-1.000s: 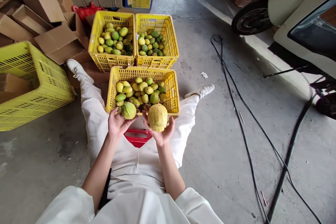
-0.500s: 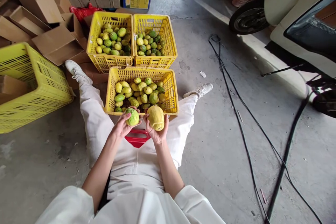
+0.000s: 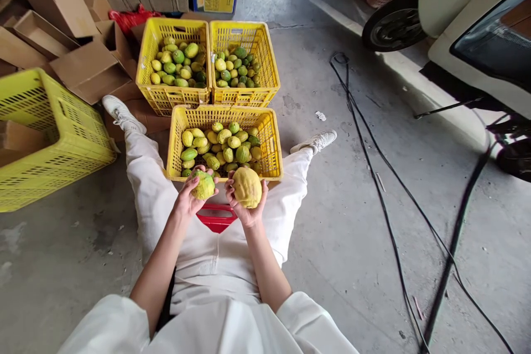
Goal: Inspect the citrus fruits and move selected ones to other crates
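My left hand is wrapped round a green-and-yellow, bumpy fruit, its fingers curled over the sides. In my right hand sits a larger pale yellow fruit with a ribbed, lumpy skin. Both are held side by side, a little apart, over the near rim of a yellow plastic crate. That crate stands between my legs and holds many lemon-like fruits in yellow and green. Below my hands shows a red plastic handle; what it belongs to is partly hidden.
Behind stand a left yellow crate and a right yellow crate, both with similar fruit. A larger yellow-green crate is at left, near cardboard boxes. Black cables cross the floor at right, beside a parked scooter.
My left hand has moved slightly left with its fruit, which has been turned to show a yellower side. The yellow fruit in my right hand has also been rotated.
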The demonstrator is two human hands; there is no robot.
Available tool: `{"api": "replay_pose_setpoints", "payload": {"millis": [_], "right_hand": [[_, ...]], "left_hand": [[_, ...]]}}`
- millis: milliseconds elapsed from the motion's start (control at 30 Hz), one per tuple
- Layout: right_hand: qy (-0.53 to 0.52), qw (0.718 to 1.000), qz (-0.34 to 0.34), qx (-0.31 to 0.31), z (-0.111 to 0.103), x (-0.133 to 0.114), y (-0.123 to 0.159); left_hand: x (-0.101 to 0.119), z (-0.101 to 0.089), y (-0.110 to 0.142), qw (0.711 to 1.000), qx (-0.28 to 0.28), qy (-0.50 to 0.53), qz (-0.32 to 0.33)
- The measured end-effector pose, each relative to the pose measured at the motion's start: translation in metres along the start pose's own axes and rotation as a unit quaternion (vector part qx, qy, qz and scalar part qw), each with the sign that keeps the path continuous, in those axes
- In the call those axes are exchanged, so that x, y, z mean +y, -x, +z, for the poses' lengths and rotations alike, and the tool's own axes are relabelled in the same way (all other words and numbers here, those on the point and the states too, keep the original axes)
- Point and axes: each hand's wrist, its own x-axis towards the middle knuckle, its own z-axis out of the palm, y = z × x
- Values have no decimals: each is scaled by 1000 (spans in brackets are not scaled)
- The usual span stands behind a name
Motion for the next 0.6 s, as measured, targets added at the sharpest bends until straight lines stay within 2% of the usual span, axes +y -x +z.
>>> {"api": "replay_pose_setpoints", "payload": {"millis": [67,167,333,433,600], "right_hand": [[-27,999,11,-21,0,-2,2],[-33,998,-5,-46,6,-6,7],[53,998,-26,-12,8,-13,11],[-6,1000,-1,-29,-1,-15,8],[-56,995,72,-48,-7,-13,1]], "left_hand": [[1,0,1,1000,-9,8,1],[5,3,3,999,21,25,-7],[8,10,6,998,38,36,-16],[5,11,6,998,50,24,-27],[-1,8,2,999,-12,24,-35]]}}
